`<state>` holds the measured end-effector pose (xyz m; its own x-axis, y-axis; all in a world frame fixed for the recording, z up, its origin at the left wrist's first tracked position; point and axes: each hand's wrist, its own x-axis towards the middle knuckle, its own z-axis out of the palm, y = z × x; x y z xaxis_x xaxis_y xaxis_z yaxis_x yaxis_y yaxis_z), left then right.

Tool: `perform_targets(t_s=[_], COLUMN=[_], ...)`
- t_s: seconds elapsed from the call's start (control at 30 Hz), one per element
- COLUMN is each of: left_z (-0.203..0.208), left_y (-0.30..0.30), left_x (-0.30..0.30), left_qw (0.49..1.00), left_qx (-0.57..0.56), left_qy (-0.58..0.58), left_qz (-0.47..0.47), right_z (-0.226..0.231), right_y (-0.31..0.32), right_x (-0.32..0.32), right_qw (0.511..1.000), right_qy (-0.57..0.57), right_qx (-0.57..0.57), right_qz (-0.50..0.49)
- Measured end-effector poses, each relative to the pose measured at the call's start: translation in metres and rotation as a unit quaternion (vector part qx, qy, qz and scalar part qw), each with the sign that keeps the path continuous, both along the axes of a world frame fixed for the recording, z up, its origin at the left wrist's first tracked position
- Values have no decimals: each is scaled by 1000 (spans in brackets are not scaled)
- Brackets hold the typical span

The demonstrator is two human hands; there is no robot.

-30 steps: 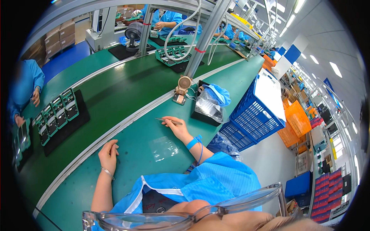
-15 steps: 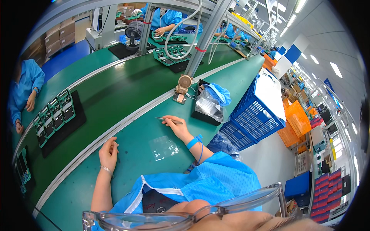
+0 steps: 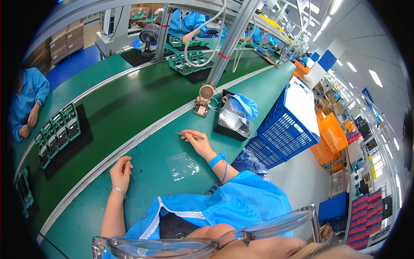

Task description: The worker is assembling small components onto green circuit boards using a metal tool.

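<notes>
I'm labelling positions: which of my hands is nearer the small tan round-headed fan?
Right. Your right hand, holding a slim grey metal tool, is below the tan fan in the picture; the left hand is farther off, lower and leftward.

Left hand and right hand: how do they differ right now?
The right hand grips slim tweezers; the left hand is loosely curled, with nothing visible in it.
The right wrist wears a blue strap with a cord; the left wrist wears a thin, shiny bracelet.
Both hands are bare, at the green worktop.
</notes>
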<state>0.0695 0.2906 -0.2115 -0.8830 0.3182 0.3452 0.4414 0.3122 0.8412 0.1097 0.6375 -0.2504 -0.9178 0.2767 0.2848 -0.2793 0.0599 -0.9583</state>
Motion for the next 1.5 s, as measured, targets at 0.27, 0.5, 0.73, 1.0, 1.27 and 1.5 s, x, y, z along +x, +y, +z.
perform_targets(t_s=[0.27,0.5,0.73,1.0,1.27,1.5], left_z=[-3,2,1,-5,0,13], left_y=[2,2,3,-1,2,8], left_x=[-3,-4,-8,-16,-9,-4], left_qw=[999,998,998,1000,1000,992], left_qx=[-2,-29,-31,-9,-19,-57], left_qy=[50,49,57,12,10,113], left_qz=[-5,-6,-8,-3,-11,2], right_z=[0,0,-3,69,273,330], right_y=[-1,-1,-1,5,-16,-16], right_x=[-2,-3,-6,1,86,105], right_qw=[1000,1000,1000,919,807,717], right_qy=[-2,-6,14,248,513,591], right_qx=[6,5,-18,298,293,345], right_qz=[-3,-8,-15,-74,8,134])
